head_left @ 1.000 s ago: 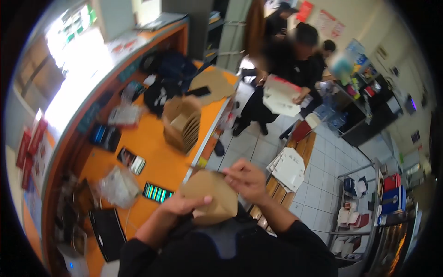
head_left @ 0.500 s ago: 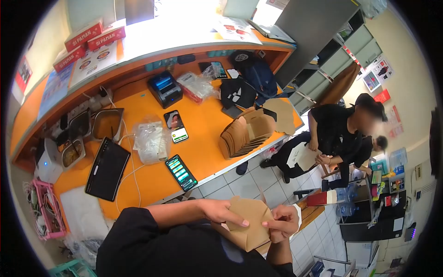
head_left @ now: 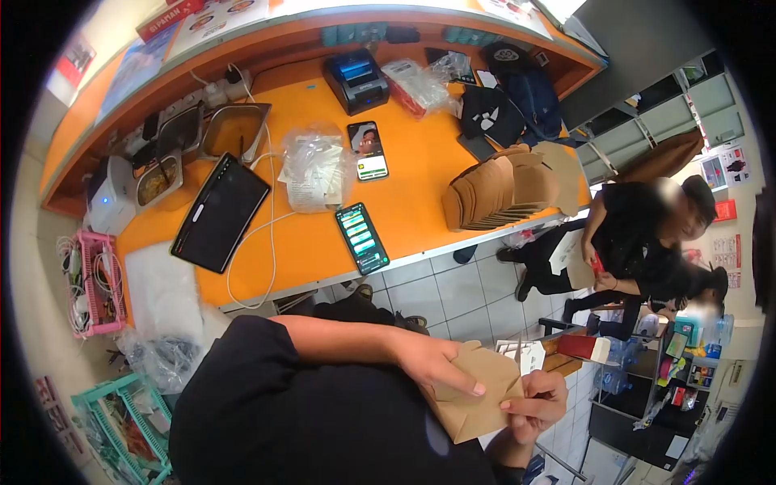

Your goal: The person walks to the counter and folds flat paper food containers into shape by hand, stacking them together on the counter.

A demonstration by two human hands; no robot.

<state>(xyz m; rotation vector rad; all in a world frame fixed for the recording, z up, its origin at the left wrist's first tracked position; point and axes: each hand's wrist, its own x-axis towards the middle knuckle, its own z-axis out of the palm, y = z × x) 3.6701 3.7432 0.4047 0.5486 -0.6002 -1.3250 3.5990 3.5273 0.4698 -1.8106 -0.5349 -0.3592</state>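
Close to my body I hold a brown cardboard food box (head_left: 465, 416), partly folded, its inside facing away from view. My left hand (head_left: 432, 362) lies over its near left panel, thumb pressed on the cardboard and the other fingers out of sight behind. On the other side, my right hand (head_left: 537, 404) pinches the box's right edge between thumb and bent fingers. A nested stack of similar brown boxes (head_left: 493, 192) rests on the orange table (head_left: 311, 250), beyond my hands.
Two phones (head_left: 362, 238), a tablet (head_left: 221, 212), a plastic bag with papers (head_left: 317, 171) and a small printer (head_left: 356, 81) lie on the table. Metal food pans (head_left: 234, 131) stand at left. A co-worker (head_left: 638, 234) sits at right holding cardboard. Teal baskets (head_left: 121, 420) are lower left.
My view has turned, so the table sits further right and higher. Both hands still grip the box, which has shifted rightward in view. The co-worker's head has turned.
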